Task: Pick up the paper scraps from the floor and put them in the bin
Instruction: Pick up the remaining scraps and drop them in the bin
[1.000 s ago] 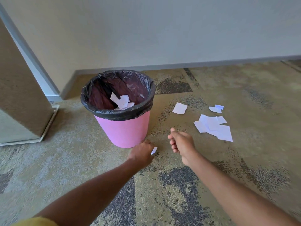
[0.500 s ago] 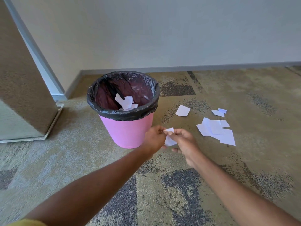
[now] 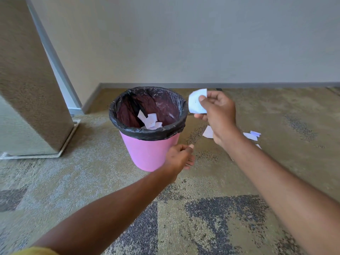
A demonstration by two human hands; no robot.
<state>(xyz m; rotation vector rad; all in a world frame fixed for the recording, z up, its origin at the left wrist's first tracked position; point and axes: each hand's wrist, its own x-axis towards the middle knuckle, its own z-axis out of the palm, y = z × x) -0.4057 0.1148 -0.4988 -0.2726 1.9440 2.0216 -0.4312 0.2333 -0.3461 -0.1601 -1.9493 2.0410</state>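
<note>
A pink bin (image 3: 150,153) with a black liner stands on the carpet; several white scraps (image 3: 150,121) lie inside it. My right hand (image 3: 216,115) is raised just right of the bin's rim, pinching a white paper scrap (image 3: 196,103) between thumb and fingers. My left hand (image 3: 179,157) hovers low beside the bin's right side, fingers loosely curled with nothing in them. More white scraps lie on the floor to the right: one (image 3: 207,132) partly behind my right hand, others (image 3: 253,135) beyond my right forearm, which hides part of the pile.
A textured column on a base plate (image 3: 36,107) stands left of the bin. A beige wall with a grey skirting board (image 3: 257,85) runs behind. Patterned carpet (image 3: 184,218) covers the floor.
The scrap passed from my left hand into my right. My right hand rose with it to the bin's rim level, and my left hand dropped back empty.
</note>
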